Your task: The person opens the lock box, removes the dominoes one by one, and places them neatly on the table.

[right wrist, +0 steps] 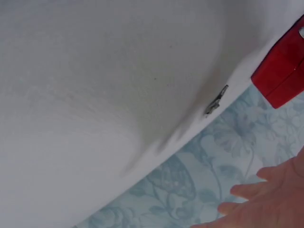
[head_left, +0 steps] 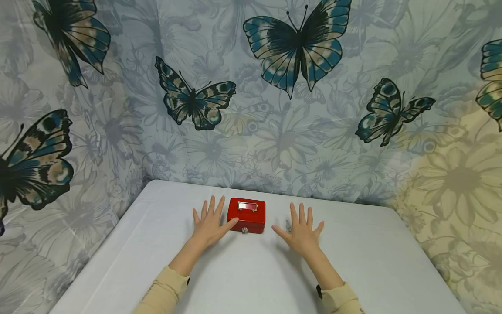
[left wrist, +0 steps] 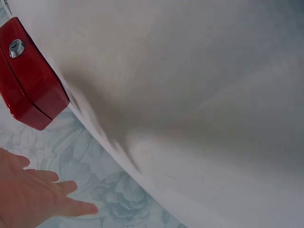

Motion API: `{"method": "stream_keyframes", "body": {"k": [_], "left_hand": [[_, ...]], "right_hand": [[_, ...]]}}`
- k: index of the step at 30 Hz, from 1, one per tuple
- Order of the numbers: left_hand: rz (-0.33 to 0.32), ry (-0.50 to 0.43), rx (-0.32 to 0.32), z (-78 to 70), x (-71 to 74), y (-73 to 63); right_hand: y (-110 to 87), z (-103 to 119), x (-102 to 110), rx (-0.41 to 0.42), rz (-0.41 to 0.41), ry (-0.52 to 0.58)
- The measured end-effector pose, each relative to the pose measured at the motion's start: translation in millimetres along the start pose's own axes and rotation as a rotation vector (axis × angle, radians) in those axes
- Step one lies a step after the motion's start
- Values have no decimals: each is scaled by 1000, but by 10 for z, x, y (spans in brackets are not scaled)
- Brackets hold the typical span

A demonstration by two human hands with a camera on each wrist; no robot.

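From where I stand, both hands are raised over the white desk (head_left: pixel 247 279) with their fingers spread wide, and neither has hold of anything. The left hand (head_left: pixel 209 227) is left of the frame's centre, beside the red box (head_left: pixel 252 220); its thumb crosses the box's corner in the head view, yet the left wrist view shows a gap between them. The right hand (head_left: pixel 303 237) is right of centre, palm down, apart from the box.

The box sits upright near the middle of the frame, towards the desk's far edge. Its lid is down, with only a thin seam showing, and the silver lock (head_left: pixel 245 230) faces the near side. A small metal piece (right wrist: pixel 216 101), keys by the look of it, lies on the desk to the right of the box, partly hidden by the right hand in the head view.

I'd judge that hardly anything is done: the lid is shut, the lock has nothing in it, and the metal piece lies loose. Any handling of either is left to do.
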State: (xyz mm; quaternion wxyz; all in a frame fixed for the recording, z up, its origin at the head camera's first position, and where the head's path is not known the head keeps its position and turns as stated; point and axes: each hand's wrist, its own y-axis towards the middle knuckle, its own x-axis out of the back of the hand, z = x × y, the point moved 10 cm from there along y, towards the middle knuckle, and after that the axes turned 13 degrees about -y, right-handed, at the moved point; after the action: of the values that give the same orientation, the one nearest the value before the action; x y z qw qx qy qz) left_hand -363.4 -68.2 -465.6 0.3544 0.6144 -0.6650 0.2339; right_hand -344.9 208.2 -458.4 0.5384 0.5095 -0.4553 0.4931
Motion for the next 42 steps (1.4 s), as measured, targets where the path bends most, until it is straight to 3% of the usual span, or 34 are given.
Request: {"method": "stream_keyframes", "body": {"k": [11, 19, 26, 37, 42], "left_hand": [[-85, -276, -22, -3, 82, 11], [-89, -458, 16, 81, 47, 77], [-64, -612, 137, 182, -6, 102], [-41, -790, 211, 281, -121, 136], [5, -767, 218, 254, -203, 145]], "right_hand": [[-1, -24, -1, 17, 6, 185], [34, 2, -30, 58, 1, 372], [89, 54, -62, 57, 34, 487], [110, 191, -179, -1, 114, 649], [121, 257, -264, -42, 165, 680]]}}
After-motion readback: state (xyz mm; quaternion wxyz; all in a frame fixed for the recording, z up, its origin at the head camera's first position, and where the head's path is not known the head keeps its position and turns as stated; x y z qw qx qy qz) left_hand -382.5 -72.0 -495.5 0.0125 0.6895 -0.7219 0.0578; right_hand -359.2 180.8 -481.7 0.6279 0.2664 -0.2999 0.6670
